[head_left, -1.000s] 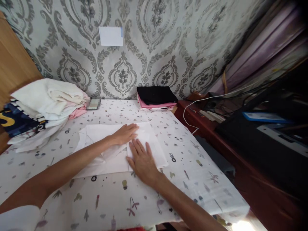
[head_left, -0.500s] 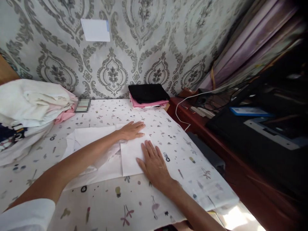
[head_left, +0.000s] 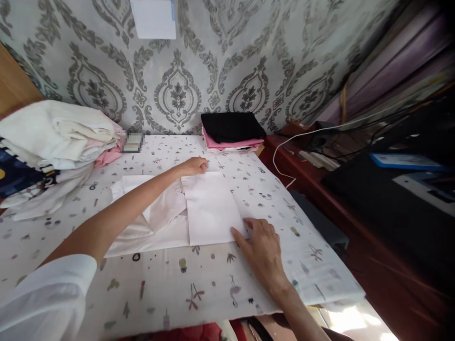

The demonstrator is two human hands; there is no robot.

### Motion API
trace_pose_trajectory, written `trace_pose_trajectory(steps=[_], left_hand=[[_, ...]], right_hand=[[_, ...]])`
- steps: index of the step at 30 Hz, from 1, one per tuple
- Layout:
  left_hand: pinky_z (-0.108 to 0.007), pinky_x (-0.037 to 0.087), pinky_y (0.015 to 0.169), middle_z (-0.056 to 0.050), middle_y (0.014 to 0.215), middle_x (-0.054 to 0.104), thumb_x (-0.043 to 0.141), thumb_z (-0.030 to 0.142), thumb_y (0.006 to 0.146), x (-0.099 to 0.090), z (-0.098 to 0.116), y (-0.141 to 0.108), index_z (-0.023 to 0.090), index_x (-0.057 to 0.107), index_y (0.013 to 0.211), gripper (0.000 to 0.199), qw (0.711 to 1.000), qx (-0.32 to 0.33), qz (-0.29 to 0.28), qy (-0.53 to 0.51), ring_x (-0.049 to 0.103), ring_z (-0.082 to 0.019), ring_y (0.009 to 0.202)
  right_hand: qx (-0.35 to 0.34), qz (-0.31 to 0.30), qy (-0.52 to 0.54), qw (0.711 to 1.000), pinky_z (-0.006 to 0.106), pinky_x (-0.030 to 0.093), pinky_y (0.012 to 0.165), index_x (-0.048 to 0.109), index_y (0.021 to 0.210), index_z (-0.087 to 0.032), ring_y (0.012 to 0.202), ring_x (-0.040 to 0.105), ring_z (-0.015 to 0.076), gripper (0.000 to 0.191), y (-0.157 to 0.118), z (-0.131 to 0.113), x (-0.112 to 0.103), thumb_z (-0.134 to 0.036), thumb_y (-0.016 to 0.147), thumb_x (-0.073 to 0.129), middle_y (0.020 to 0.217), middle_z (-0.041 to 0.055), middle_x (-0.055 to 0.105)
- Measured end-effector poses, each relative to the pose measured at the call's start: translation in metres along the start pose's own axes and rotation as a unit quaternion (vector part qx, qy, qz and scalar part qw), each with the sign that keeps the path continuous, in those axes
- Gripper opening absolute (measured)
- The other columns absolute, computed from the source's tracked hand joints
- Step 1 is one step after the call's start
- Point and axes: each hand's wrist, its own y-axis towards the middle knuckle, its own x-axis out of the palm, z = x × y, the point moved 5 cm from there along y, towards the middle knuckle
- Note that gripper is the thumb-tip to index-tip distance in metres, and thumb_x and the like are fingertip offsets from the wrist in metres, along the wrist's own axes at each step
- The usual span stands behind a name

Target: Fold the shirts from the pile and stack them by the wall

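Observation:
A white garment [head_left: 211,208] lies flat on the patterned sheet, its right part folded over into a smooth rectangle and its left part [head_left: 142,237] creased. My left hand [head_left: 195,166] is at the garment's far edge with its fingers curled in; whatever they hold is hidden. At the near right corner of the folded part is my right hand [head_left: 265,248]. Its thumb and bent fingers are apart, the thumb tip by the garment's edge, with nothing visible between them.
Folded black and pink clothes [head_left: 232,128] form a stack by the wall. A heap of white and pink clothes [head_left: 60,137] lies on the left. A white cable [head_left: 280,147] runs over the dark red desk [head_left: 302,175] at right.
My left hand has gone from lying flat on the garment to curled fingers at its far edge. My right hand has slid off the folded part to its right edge. The view has shifted.

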Motion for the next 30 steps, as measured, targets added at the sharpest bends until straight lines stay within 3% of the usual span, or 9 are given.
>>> trace_pose_trajectory(steps=[4,9,13,18,21,25,28,30], left_hand=[[-0.028,0.049,0.077,-0.003,0.089,0.071,0.073,0.018,0.06,-0.002,-0.001,0.011,0.017,0.07,0.089,0.029,0.998,-0.033,-0.046,-0.016,0.064,-0.021,0.084],[-0.025,0.041,0.06,0.003,0.057,0.058,0.071,0.01,0.054,-0.005,0.013,0.007,0.018,0.062,0.06,0.014,0.995,-0.037,-0.068,-0.069,0.053,-0.015,0.061],[-0.024,0.036,0.056,0.005,0.058,0.053,0.072,0.012,0.058,-0.038,0.016,-0.016,0.018,0.061,0.061,0.013,0.992,-0.01,-0.035,-0.118,0.048,-0.012,0.058],[-0.024,0.027,0.048,0.006,0.054,0.047,0.08,0.018,0.061,-0.094,-0.013,-0.073,0.019,0.066,0.075,0.02,0.972,-0.02,0.036,-0.233,0.038,-0.008,0.046],[-0.022,0.029,0.046,0.005,0.053,0.05,0.078,0.017,0.063,-0.1,-0.052,-0.116,0.018,0.068,0.084,0.023,0.941,-0.088,0.036,-0.324,0.041,-0.008,0.043],[-0.021,0.037,0.048,0.003,0.055,0.058,0.072,0.016,0.064,-0.083,-0.107,-0.169,0.014,0.066,0.076,0.013,0.881,-0.164,0.058,-0.44,0.049,-0.01,0.048],[-0.021,0.043,0.053,0.001,0.06,0.062,0.072,0.021,0.07,-0.076,-0.136,-0.193,0.014,0.064,0.072,0.01,0.853,-0.176,0.092,-0.483,0.054,-0.01,0.054],[-0.021,0.046,0.056,0.0,0.067,0.064,0.071,0.029,0.076,-0.078,-0.148,-0.203,0.015,0.064,0.076,0.015,0.839,-0.177,0.114,-0.502,0.057,-0.011,0.058]], right_hand=[[0.023,-0.039,0.033,0.998,0.043,0.044,0.076,0.052,0.069,-0.023,0.083,0.055,0.0275,0.03,0.006,-0.006,-0.003,-0.05,0.083,0.053,0.082,0.0082,0.06],[0.097,-0.069,0.227,0.967,0.027,0.035,0.052,0.044,0.065,-0.024,0.052,0.043,0.0138,0.031,0.006,-0.016,-0.008,-0.048,0.081,0.058,0.058,-0.0031,0.05],[0.108,-0.05,0.362,0.924,0.023,0.03,0.045,0.046,0.069,-0.023,0.046,0.039,0.0102,0.032,0.003,-0.049,-0.026,-0.046,0.084,0.062,0.053,-0.0061,0.047],[-0.042,-0.019,0.397,0.917,0.023,0.04,0.048,0.053,0.071,-0.022,0.053,0.05,0.0117,0.02,0.007,-0.129,-0.05,-0.033,0.085,0.062,0.061,-0.0034,0.054],[-0.134,-0.083,0.4,0.903,0.021,0.04,0.05,0.052,0.072,-0.022,0.056,0.05,0.0112,0.016,0.002,-0.182,-0.033,-0.027,0.086,0.057,0.062,-0.0038,0.052],[-0.227,-0.195,0.376,0.877,0.021,0.036,0.051,0.047,0.072,-0.022,0.054,0.045,0.0101,0.013,-0.015,-0.241,0.021,-0.018,0.083,0.052,0.062,-0.0054,0.048],[-0.275,-0.229,0.319,0.878,0.022,0.032,0.053,0.042,0.07,-0.023,0.055,0.043,0.0107,0.015,-0.026,-0.263,0.052,-0.01,0.075,0.049,0.063,-0.0054,0.047],[-0.281,-0.241,0.292,0.882,0.023,0.031,0.054,0.042,0.071,-0.023,0.056,0.044,0.0112,0.015,-0.028,-0.268,0.062,-0.01,0.075,0.049,0.065,-0.0052,0.047]])
